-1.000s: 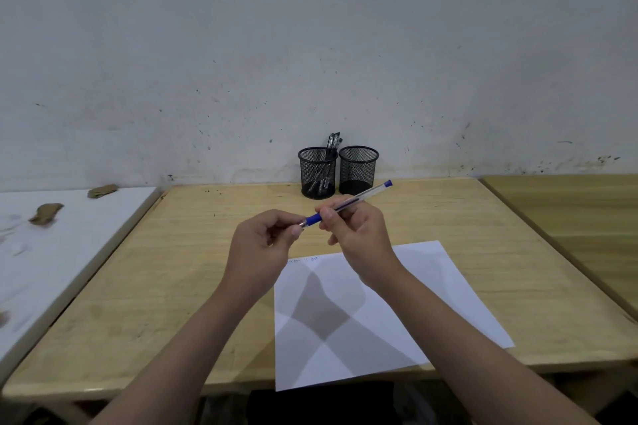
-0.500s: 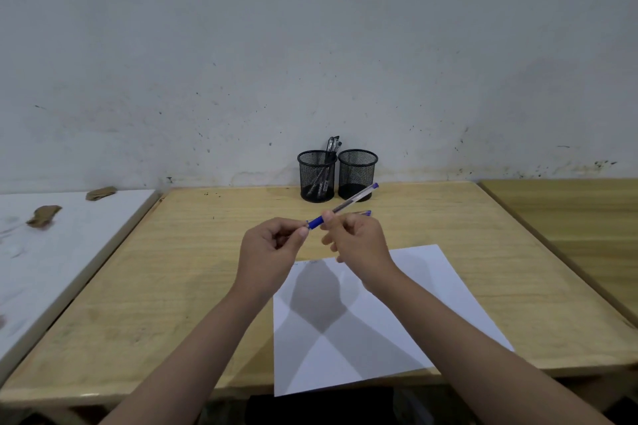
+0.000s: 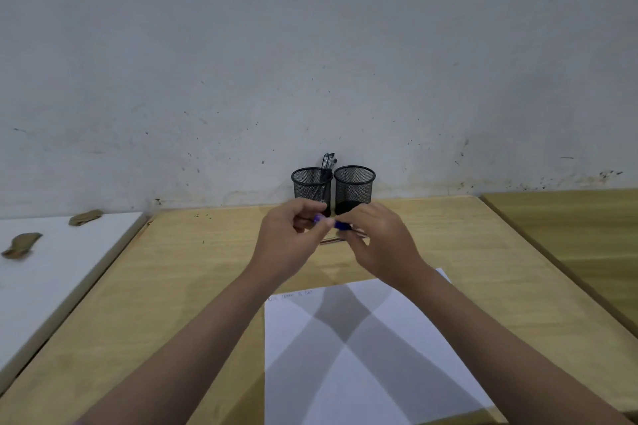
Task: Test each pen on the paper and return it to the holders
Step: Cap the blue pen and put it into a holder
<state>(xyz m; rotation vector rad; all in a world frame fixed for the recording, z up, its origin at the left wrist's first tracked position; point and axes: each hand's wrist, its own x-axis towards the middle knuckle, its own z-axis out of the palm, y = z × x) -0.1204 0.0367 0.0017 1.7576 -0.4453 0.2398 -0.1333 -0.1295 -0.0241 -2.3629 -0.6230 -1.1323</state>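
Observation:
My left hand [image 3: 286, 245] and my right hand [image 3: 383, 245] meet above the wooden table [image 3: 193, 286], just in front of the holders. Between them they hold a blue pen [image 3: 341, 225] that lies nearly level. The right fingers grip its barrel and the left fingertips pinch a small blue piece at its left end; blur hides whether that piece is a cap. The white paper [image 3: 362, 355] lies nearer to me, under my forearms, with faint scribbles at its top left corner. The left mesh holder [image 3: 311, 186] contains dark pens [image 3: 328, 162]. No pens show in the right mesh holder [image 3: 354, 185].
A grey wall rises directly behind the holders. A white table [image 3: 51, 279] with two brown scraps [image 3: 20, 245] adjoins on the left. Another wooden table [image 3: 569, 228] adjoins on the right. Bare wood surrounds the paper.
Both hands have moved forward off the paper toward the holders. The pen has dropped from a steep slant to almost level, and the left fingertips stay at its left end.

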